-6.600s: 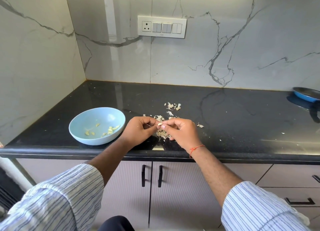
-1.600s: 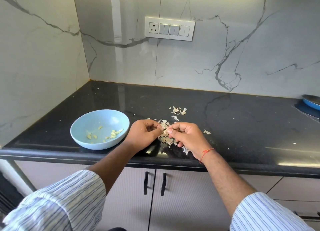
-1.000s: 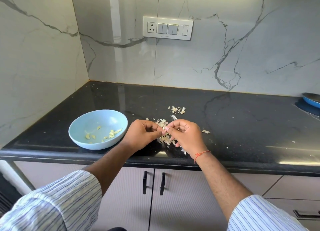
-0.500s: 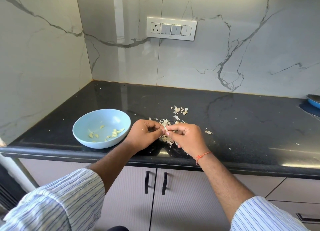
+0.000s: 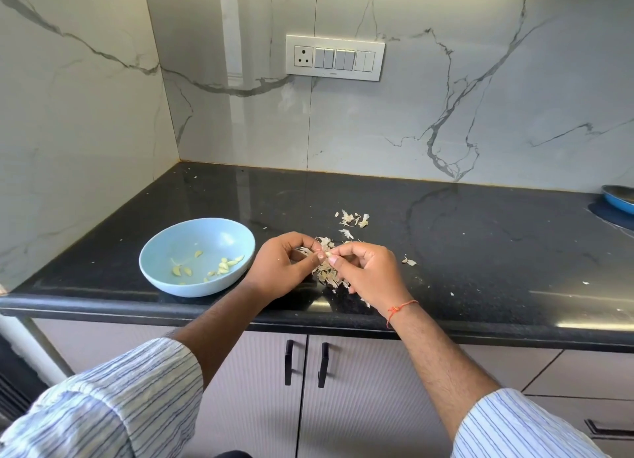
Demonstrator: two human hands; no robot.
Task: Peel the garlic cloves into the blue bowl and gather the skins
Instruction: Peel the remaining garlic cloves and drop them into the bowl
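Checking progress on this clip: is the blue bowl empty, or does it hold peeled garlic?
Not empty. The blue bowl stands upright with a few peeled cloves scattered across its bottom, far from full.

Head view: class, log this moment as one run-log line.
step: peeling | left hand and right hand: both pinch garlic clove | blue bowl: holds peeled cloves | skins: loose on counter

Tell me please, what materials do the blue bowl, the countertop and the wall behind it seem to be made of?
Blue bowl: probably glazed ceramic or melamine; smooth, with a soft highlight inside.
Countertop: likely polished black granite; fine speckles and mirror-like reflections of the wall.
Wall: glossy marble or marble-look tile; grey veins and straight vertical joints, so tile seems more likely.
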